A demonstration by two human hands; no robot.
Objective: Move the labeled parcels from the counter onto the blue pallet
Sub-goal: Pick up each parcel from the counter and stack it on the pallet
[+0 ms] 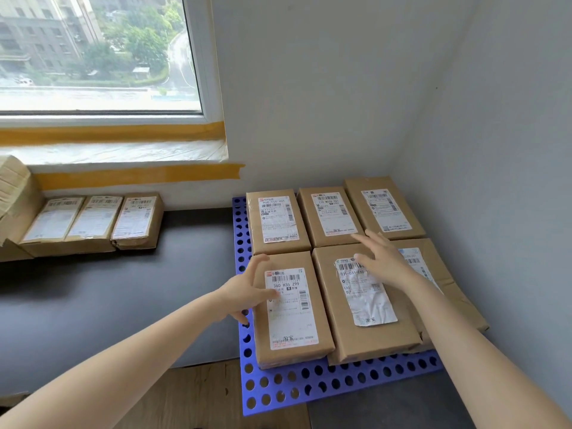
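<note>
- Hovering spread and holding nothing, both hands sit over the front row of the blue pallet: the left hand at the left edge of the front-left parcel, the right hand above the middle parcel.
- These taped brown cartons look stiff and probably light; tape may be slick, so gripping both long sides seems safest.
- Beyond the fingertips, three more parcels fill the back row.
- Far left of the left hand, three labeled parcels wait on the dark surface.
</note>
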